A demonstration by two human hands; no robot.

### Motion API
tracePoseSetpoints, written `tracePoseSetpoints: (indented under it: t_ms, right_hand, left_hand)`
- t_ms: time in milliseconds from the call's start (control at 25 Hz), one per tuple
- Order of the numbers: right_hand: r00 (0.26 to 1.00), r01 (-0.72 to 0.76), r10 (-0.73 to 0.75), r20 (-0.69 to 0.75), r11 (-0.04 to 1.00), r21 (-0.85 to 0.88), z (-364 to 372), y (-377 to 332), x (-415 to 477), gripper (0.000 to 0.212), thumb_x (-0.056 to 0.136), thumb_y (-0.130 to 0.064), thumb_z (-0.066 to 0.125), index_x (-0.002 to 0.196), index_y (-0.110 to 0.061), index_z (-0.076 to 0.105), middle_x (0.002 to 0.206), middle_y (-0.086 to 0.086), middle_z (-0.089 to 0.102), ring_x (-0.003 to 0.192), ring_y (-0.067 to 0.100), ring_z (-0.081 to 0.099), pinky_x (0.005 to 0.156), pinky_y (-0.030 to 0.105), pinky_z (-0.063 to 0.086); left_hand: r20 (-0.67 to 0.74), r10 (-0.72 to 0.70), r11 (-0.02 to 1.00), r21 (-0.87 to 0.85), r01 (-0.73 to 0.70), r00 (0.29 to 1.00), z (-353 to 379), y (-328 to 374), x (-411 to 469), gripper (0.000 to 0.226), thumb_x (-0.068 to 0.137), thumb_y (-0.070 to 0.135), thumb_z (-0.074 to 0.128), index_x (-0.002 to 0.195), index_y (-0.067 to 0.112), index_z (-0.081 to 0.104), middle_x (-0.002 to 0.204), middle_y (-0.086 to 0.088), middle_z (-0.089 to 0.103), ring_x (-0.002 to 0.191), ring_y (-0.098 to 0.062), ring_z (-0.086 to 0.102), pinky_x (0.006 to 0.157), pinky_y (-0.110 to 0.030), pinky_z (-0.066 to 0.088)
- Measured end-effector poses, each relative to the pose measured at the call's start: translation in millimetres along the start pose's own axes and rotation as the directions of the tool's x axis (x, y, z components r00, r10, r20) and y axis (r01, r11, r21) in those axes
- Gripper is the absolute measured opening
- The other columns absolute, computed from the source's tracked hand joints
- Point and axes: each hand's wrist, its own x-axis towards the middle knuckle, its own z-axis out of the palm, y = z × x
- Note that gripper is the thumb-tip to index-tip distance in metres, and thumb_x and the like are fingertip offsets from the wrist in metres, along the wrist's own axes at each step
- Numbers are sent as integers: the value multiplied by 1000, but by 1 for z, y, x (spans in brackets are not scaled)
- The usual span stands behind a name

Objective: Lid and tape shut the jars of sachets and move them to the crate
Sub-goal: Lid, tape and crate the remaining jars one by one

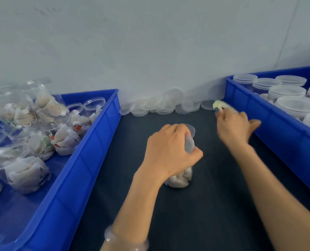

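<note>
Sachet-filled clear jar [180, 179] upright in left hand [168, 151], yellowish tape [219, 104] in right hand [233, 127]

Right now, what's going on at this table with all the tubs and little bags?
A person is packing by hand. The left hand grips a clear jar of sachets standing on the dark mat. The right hand reaches beside the right crate, fingers at a blurred pale yellow thing; whether they hold it is unclear. Open jars wait in the left crate, lidded jars fill the right one, and loose lids lie along the wall.
</note>
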Motion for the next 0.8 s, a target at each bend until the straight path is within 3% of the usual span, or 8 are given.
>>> tracePoseSetpoints:
  t_ms: [120, 200, 320, 440, 520, 640, 720, 800]
  right_hand:
    - [947, 321, -321, -18, 947, -20, -2, -4, -15, 42, 96, -46, 26, 62, -24, 38, 67, -8, 46, 86, 20, 42, 71, 36, 11]
    - [911, 406, -400, 99, 912, -50, 7, -7, -37, 39, 93, -43, 22, 63, -25, 39, 67, -10, 43, 84, 15, 39, 70, 35, 10]
    - [838, 494, -431, 335, 860, -127, 19, 6, -52, 34, 95, -34, 18, 82, -25, 48, 82, -12, 45, 93, 13, 36, 74, 34, 12]
    - [788, 509, -419, 451, 856, -94, 19, 11, -54, 28, 102, -34, 20, 93, -24, 45, 91, -11, 42, 104, 16, 38, 85, 35, 17]
    - [724, 508, -392, 567, 860, -54, 18, 7, -55, 21, 103, -30, 30, 115, -25, 47, 106, -8, 42, 116, 18, 37, 97, 37, 21]
    - [620, 377, -467, 630, 882, 282, 8, 4, -57, 65, 90, -24, 57, 147, -25, 26, 139, -1, 32, 136, 19, 22, 115, 35, 18]
    - [532, 322, -591, 606, 803, 502, 0, 1, -60, 94, 72, -33, 69, 149, -36, 15, 141, -11, 25, 135, 10, 20, 114, 26, 19]
    - [459, 172, -650, 605, 733, 658, -3, -2, -66, 96, 66, -36, 74, 140, -53, 16, 137, -25, 32, 130, -2, 31, 107, 14, 28]
  left_hand:
    - [46, -36, 999, 5, 36, 998, -1, 0, 9, 29, 81, 53, 55, 97, 29, 49, 95, 16, 57, 92, -9, 50, 60, -29, 30]
    - [46, -62, 998, 9, 62, 997, 1, 1, 12, 28, 80, 53, 56, 95, 31, 47, 92, 16, 56, 89, -9, 48, 57, -27, 27]
    - [81, -158, 986, -42, 162, 984, 3, 4, 16, 25, 79, 54, 59, 90, 34, 48, 90, 17, 58, 87, -8, 50, 58, -26, 27]
    - [76, -296, 944, -130, 304, 952, 2, 4, 21, 26, 84, 62, 56, 85, 36, 55, 89, 20, 63, 85, -5, 53, 62, -25, 31]
    - [35, -331, 916, -228, 330, 943, 5, 1, 18, 23, 88, 62, 54, 88, 39, 60, 93, 23, 65, 85, -1, 53, 64, -20, 34]
    - [-73, -368, 829, -476, 292, 927, 11, -3, 10, 3, 91, 38, 61, 93, 37, 63, 96, 25, 67, 91, 4, 58, 74, -15, 41]
    - [-139, -417, 700, -679, 220, 898, 17, -9, 7, 8, 91, 24, 62, 94, 31, 64, 96, 19, 69, 94, 4, 61, 78, -14, 46]
    - [-110, -494, 453, -879, 148, 862, 24, -13, 1, 7, 93, 22, 58, 92, 24, 65, 96, 11, 72, 94, -3, 66, 79, -17, 51]
